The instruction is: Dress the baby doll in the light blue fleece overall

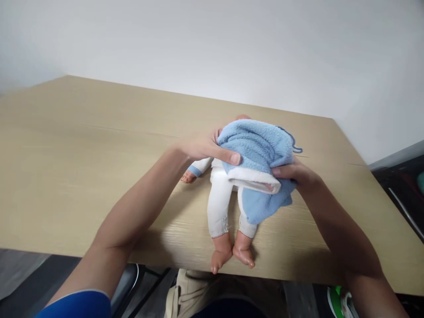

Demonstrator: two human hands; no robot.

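Observation:
A baby doll (219, 205) in white clothes lies on its back on the table, its bare feet toward me near the front edge. Both my hands hold a light blue fleecy doll garment (255, 143) with a white trimmed opening above the doll's body. My left hand (212, 148) grips its left side, thumb on top. My right hand (293, 172) pinches the right side by the white trim. The garment hides the doll's torso and nearly all of its head. One doll hand (188, 176) with a blue cuff shows at the left.
The wooden table (99, 176) reaches back to a white wall (212, 53). A dark chair (127, 282) stands below the front edge at left. Green and white items (338, 300) sit low at the right, and a dark rack (404, 185) stands beside the table.

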